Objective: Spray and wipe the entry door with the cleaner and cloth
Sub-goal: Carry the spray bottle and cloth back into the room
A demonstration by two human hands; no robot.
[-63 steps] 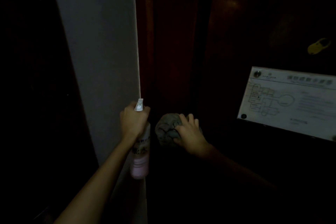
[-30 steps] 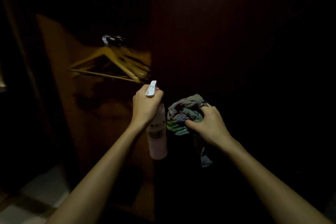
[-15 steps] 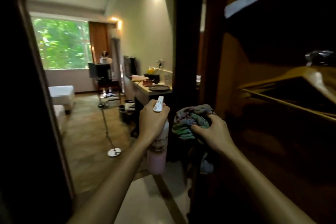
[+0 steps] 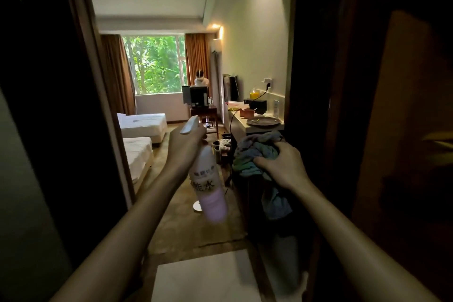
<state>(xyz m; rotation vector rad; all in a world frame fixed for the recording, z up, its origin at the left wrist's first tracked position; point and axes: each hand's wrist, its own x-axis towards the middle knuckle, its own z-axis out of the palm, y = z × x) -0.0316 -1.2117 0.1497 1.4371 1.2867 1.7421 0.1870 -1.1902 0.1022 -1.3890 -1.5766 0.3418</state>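
My left hand grips a spray bottle near its white nozzle; the bottle has a white label and pink liquid in its lower part and hangs tilted in front of me. My right hand holds a bunched blue-green cloth, and one end of it dangles below my wrist. Both hands are raised side by side in the hallway, a short gap between them. The entry door is out of view; I face into the room.
A dark panel stands close on my left and a dark wooden closet close on my right. Ahead are two white beds, a counter with a tray, a window, and a seated person at a desk.
My view has swung from the dark door, past the closet with hangers, to the lit room. Both hands kept their hold on the bottle and cloth throughout.
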